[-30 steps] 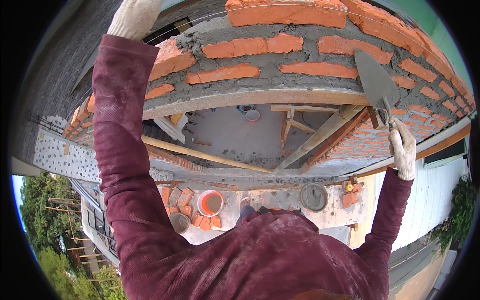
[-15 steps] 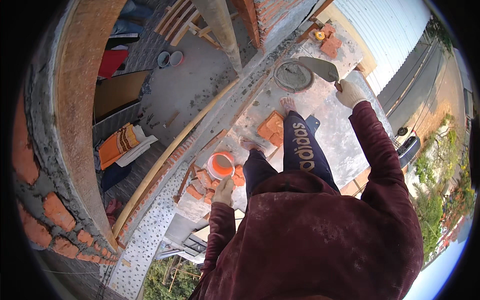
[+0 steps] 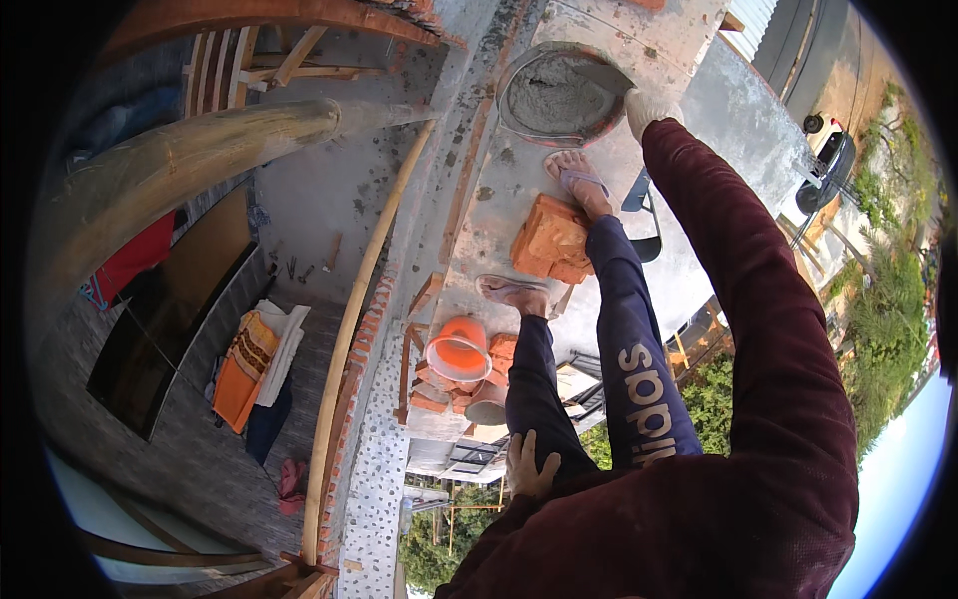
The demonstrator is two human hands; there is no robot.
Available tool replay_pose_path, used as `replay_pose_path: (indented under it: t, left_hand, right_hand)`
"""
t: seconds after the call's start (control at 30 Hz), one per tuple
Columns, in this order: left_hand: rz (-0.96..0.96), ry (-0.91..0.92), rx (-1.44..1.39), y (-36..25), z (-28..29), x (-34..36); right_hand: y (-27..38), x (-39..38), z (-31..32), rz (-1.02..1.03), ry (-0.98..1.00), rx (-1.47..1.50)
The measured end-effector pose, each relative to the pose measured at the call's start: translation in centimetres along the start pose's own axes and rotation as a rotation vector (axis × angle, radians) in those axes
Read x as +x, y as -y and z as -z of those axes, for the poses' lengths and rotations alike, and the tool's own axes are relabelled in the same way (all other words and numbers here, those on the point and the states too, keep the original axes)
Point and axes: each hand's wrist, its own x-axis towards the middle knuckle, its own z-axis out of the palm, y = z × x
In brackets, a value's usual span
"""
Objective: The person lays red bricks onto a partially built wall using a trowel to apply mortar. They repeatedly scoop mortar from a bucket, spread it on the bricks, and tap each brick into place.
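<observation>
Mortar (image 3: 554,90): grey. Trowel blade (image 3: 603,76): darker grey. Right hand (image 3: 653,110): off-white glove. Left hand (image 3: 528,466): pale glove. Stacked bricks (image 3: 552,238): orange-red. Bucket (image 3: 461,351): bright orange inside. Top (image 3: 768,280): maroon. Trousers (image 3: 627,299): dark navy, pale lettering on one leg. Strip (image 3: 371,524): white, dark-speckled. Folded cloth (image 3: 249,359): orange, brown-patterned. Pole (image 3: 370,270): tan
</observation>
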Motion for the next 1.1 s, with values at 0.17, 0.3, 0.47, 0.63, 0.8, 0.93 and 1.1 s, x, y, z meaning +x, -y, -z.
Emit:
replay_pose_path:
  t: [0.17,0.3,0.47,0.63,0.8,0.93,1.1]
  left_hand:
    - [0.034,0.029,-0.004,-2.3,0.0,0.0]
    - [0.061,0.043,-0.004,-3.6,-0.7,-0.1]
    - [0.053,0.039,-0.051,-3.8,-0.7,-0.1]
    - [0.056,0.027,-0.048,-3.9,0.3,1.0]
    - [0.022,-0.039,-0.041,-3.2,0.3,0.5]
    - [-0.063,-0.145,-0.057,-0.4,0.2,0.7]
    - [-0.087,-0.208,-0.119,0.3,3.2,1.4]
  right_hand:
    - [0.7,1.8,-4.6,0.097,0.377,0.185]
    - [4.8,-0.9,-0.5,-0.070,0.568,0.590]
    - [1.6,0.6,-7.0,0.158,0.377,0.916]
    - [-1.5,-1.2,-4.4,0.023,0.575,1.029]
    - [-3.6,-2.7,-1.1,0.053,0.591,1.008]
    - [-4.2,-8.5,6.6,0.121,0.518,0.965]
    - [-4.7,-21.1,20.8,0.351,0.360,0.733]
